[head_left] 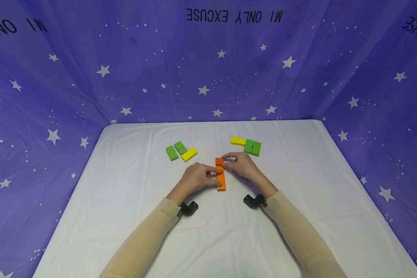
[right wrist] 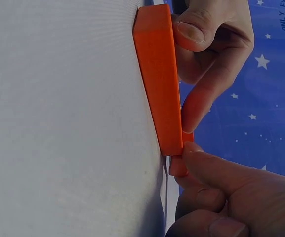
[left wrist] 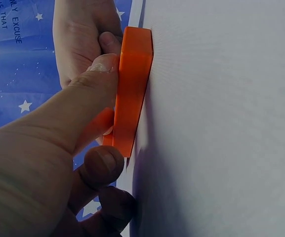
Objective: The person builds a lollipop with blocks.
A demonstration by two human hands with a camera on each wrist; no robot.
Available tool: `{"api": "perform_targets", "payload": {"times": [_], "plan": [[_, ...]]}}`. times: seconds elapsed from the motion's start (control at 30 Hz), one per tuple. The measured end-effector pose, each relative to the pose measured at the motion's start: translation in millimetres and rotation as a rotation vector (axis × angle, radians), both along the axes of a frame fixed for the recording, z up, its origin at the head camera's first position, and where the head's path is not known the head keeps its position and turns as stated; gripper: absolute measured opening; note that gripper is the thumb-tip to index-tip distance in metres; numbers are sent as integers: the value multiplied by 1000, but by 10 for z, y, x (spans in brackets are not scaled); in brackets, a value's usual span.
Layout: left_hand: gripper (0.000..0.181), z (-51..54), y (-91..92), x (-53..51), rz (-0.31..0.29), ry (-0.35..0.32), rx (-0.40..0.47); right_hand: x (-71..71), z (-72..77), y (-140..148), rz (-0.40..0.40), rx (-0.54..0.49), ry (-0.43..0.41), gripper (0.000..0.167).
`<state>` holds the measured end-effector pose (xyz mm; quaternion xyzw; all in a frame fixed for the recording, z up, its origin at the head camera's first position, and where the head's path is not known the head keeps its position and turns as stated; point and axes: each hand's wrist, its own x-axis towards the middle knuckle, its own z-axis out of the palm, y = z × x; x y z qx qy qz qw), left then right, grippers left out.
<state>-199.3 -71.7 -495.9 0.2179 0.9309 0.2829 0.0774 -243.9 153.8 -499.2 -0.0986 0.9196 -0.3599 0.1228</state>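
A long orange block (head_left: 221, 180) lies on the white table with a small orange block (head_left: 219, 161) at its far end. My left hand (head_left: 198, 177) grips the long block from the left, thumb towards its near end and index finger further up. From the right, my right hand (head_left: 242, 165) pinches at the small block with thumb and index finger. The right wrist view shows the long block's side (right wrist: 157, 84) and part of the small block (right wrist: 178, 166) beside the right thumb. In the left wrist view the left thumb touches the long block (left wrist: 134, 89).
Behind my left hand lie green blocks (head_left: 172, 153) and a yellow block (head_left: 189, 155). Further right, another yellow block (head_left: 238, 141) touches a cluster of green blocks (head_left: 256, 149). A purple star-patterned curtain (head_left: 208, 69) surrounds the table's back and sides.
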Motion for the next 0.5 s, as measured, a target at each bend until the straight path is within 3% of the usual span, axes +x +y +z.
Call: {"api": "perform_targets", "payload": {"times": [0.27, 0.5], "plan": [[47, -18, 0, -6, -7, 0, 9, -2, 0, 14, 10, 17, -6, 36], [67, -25, -18, -20, 28, 11, 34, 12, 22, -3, -3, 11, -35, 36]]}}
